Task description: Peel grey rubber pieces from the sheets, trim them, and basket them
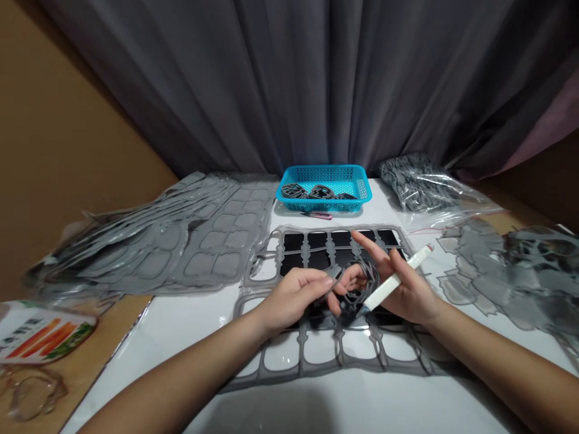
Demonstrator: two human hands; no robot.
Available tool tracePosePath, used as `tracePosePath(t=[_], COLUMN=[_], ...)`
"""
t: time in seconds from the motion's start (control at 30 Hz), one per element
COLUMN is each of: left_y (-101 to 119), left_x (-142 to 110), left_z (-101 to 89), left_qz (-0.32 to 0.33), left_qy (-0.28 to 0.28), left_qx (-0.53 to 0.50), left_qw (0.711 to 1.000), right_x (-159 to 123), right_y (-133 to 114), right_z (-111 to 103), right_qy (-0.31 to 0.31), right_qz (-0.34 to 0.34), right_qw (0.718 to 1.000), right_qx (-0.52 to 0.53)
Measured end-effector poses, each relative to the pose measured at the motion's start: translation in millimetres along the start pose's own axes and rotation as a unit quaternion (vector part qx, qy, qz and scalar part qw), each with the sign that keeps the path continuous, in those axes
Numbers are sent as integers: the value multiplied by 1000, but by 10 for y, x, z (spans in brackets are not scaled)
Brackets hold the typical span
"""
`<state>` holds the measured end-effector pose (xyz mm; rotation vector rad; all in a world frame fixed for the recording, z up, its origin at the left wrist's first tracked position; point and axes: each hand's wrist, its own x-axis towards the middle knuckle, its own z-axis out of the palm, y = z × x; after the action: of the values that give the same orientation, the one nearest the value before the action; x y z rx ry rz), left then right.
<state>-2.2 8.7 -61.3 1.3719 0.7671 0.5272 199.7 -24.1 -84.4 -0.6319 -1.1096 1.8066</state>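
A tangled bundle of thin grey plastic strip [357,289] hangs between the two hands, just below the middle of the frame, its loops bunched so that no single long axis shows. The left hand [294,295] reaches in from the lower left, its fingers [312,280] drawn together and pinching a flat piece of strip at the bundle's left edge. The right hand [402,289] reaches in from the lower right and lies nearer the bundle's centre. Its fingers [368,247] are spread apart, the index pointing toward the upper left, and the loops sit close against them. A white barrel pen [393,280] with a bluish tip lies across that hand, slanting from lower left to upper right, its tip end beside the bundle.

Below the hands, a grey plastic sheet with rows of rounded label-shaped openings [339,361] lies flat on a glossy white surface [136,355], and a black panel [294,244] shows through a similar sheet beyond it. At upper centre stands a bright blue plastic mesh basket [325,170] holding coils of grey strip [298,191], with a pink-handled craft knife [316,215] just in front of it. A clear zip bag of grey strips [420,184] sits at the upper right, a heap of cut grey label-shaped pieces [497,271] lies at the right edge, and a stack of grey sheets [136,241] spreads across the left.
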Motion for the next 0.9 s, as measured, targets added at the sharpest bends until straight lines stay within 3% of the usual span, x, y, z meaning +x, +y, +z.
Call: tracePosePath(t=[0.43, 0.9], left_y=[-35, -23], left_x=[-89, -121], left_z=[78, 97], left_qz=[-18, -7], left_qy=[-58, -53], left_qx=[-6, -2], left_qw=[998, 999], right_x=[-21, -36], right_y=[-9, 5], right_z=[12, -9], right_qy=[-9, -30], right_qz=[-30, -22], right_qw=[998, 997], right_qx=[58, 74])
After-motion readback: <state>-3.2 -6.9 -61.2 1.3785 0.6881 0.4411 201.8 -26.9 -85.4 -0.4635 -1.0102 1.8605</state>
